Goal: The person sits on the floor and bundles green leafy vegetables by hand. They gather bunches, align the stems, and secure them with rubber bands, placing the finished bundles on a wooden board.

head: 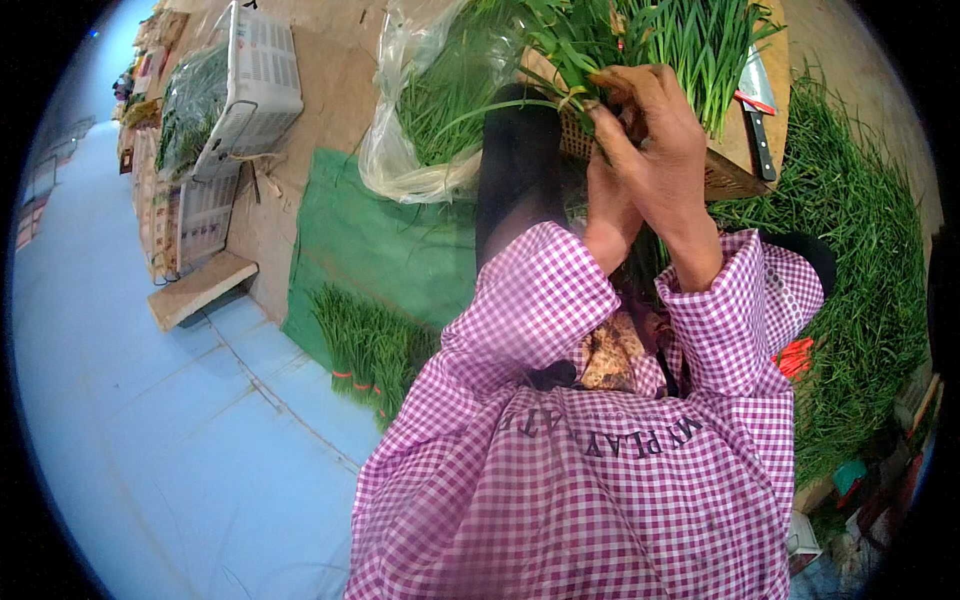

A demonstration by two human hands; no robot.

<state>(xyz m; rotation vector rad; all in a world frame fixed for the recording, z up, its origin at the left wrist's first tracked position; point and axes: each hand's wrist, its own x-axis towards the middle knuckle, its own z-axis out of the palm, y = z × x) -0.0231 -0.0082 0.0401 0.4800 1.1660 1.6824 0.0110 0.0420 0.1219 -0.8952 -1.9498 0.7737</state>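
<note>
My right hand (660,124) pinches flat green leaves (574,71) of a leafy bunch between thumb and fingertips. My left hand (611,206) is close beneath it, its fingers mostly hidden behind the right hand. Just beyond, trimmed-looking garlic chives (694,56) lie on a wooden board (739,146) over a brown plastic basket (731,174). A kitchen knife (760,142) with a black handle rests at the board's right edge, its blade pointing away and a red strip across it.
Loose green chives (862,262) are heaped at right, beside red ties (795,360). A clear plastic bag (416,180) of greens sits front left. Tied bundles (367,349) lie on a green sheet (367,240). White crates (262,82) stand farther left by a blue floor (187,450).
</note>
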